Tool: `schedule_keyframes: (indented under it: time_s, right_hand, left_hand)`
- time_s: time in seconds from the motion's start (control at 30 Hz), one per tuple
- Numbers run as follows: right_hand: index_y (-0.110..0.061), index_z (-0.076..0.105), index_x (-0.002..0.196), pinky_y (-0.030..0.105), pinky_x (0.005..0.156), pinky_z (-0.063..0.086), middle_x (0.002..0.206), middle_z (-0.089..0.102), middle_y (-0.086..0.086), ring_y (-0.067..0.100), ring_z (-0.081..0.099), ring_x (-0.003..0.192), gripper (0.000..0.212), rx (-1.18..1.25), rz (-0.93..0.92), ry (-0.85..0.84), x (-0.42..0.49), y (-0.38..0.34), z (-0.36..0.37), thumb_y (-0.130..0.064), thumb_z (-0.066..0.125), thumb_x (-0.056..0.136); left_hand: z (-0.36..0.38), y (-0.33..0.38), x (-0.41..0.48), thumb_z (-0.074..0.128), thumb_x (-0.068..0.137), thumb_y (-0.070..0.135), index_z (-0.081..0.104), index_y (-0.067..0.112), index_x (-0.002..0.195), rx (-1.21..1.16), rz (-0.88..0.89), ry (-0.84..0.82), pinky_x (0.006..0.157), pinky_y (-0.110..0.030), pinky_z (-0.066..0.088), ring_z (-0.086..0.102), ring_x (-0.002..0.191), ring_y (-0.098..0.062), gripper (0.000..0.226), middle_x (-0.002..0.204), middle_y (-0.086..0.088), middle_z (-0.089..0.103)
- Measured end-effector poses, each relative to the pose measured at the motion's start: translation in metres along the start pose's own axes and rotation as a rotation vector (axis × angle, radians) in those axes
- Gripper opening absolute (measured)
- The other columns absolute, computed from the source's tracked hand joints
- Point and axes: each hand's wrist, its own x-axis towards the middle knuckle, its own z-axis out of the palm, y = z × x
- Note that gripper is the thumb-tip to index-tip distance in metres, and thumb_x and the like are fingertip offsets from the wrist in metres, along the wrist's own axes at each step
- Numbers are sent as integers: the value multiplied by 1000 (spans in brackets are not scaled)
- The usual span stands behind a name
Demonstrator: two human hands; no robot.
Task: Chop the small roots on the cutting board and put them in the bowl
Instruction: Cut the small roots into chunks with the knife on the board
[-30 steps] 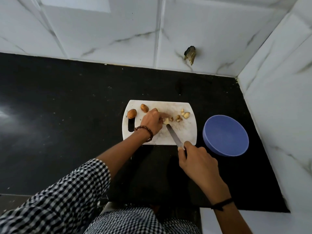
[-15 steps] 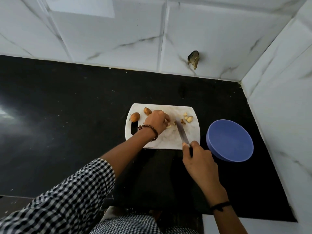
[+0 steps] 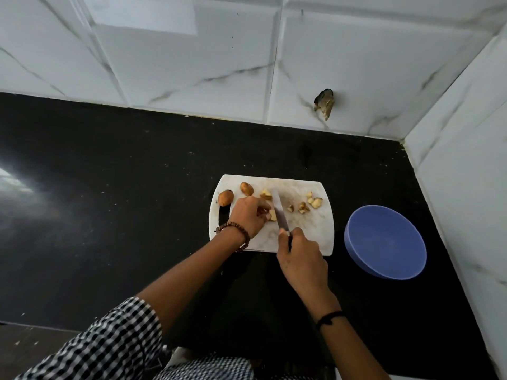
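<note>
Your left hand (image 3: 248,216) fingers (image 3: 263,207) pinch a root piece (image 3: 272,215) mid cutting board (image 3: 315,234). The knife (image 3: 280,212) blade touches its right side, with your right hand (image 3: 300,259) clamped round the handle. Whole roots (image 3: 225,198) lie at the board's far-left, chopped bits (image 3: 308,203) nearer the blue bowl (image 3: 384,242).

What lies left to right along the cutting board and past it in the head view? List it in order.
Whole root → second whole root → held root piece → knife → chopped pieces → blue bowl.
</note>
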Motion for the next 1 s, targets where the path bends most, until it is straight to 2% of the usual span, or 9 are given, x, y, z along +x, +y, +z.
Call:
schedule_keyframes:
  time_s: [0.1,0.27,0.43,0.53,0.63,0.77,0.83,0.9,1.0]
  right_hand:
    - [-21,49,101,38,70,56,85,62,-1,16,63,77,36,-14,5,24,3,-4,8,-50,29,104]
    - [-21,49,99,32,63,46,86,61,-1,14,61,77,35,-13,30,24,3,-5,13,-50,28,105]
    - [-23,49,99,32,67,53,81,61,-5,9,62,73,32,58,60,22,-2,1,17,-49,31,105]
    - [-22,50,100,32,66,52,82,61,-4,10,61,73,34,57,74,34,1,1,16,-49,30,105]
    - [-22,50,100,37,70,55,85,62,-2,14,63,77,36,30,75,59,4,1,15,-50,29,104]
    - [-22,47,106,31,66,45,87,59,-3,13,57,76,31,-50,55,-4,6,1,14,-47,29,105]
    - [-22,45,113,32,67,42,87,55,-4,15,55,77,28,-70,39,-30,5,0,13,-44,29,106]
    - [-22,41,117,36,70,43,89,54,-2,19,58,81,28,-81,28,-48,5,-3,12,-43,27,106]
    - [-20,38,121,42,81,51,102,63,5,26,65,94,28,-105,21,-77,4,-9,14,-41,26,106]
  left_hand:
    - [0,1,0,67,86,12,71,14,105,-1,-6,23,91,-27,52,65,96,-14,20,102,-3,71]
    - [4,3,-4,67,86,14,73,12,102,-33,-47,68,86,-26,54,66,89,-12,17,96,-3,72]
    - [9,7,-6,66,87,13,72,13,104,-69,-52,64,85,-21,51,65,91,-11,18,98,-2,72]
    - [12,13,-6,65,87,13,73,13,104,-82,-46,74,89,-26,52,65,91,-13,18,98,-3,72]
    - [13,15,-4,66,87,14,72,12,104,-95,-59,78,88,-25,52,65,92,-14,18,99,-3,72]
    - [13,15,-2,67,85,14,73,12,101,-94,-64,59,88,-28,54,66,91,-13,17,97,-3,72]
    - [13,16,-1,67,86,13,74,13,100,-104,-72,53,87,-27,54,66,89,-13,16,96,-2,72]
    - [13,16,0,68,85,12,74,13,100,-117,-80,53,86,-23,53,66,89,-12,16,96,-2,72]
    - [12,15,0,69,85,10,73,12,101,-136,-90,41,84,-17,51,66,89,-9,17,96,-2,73]
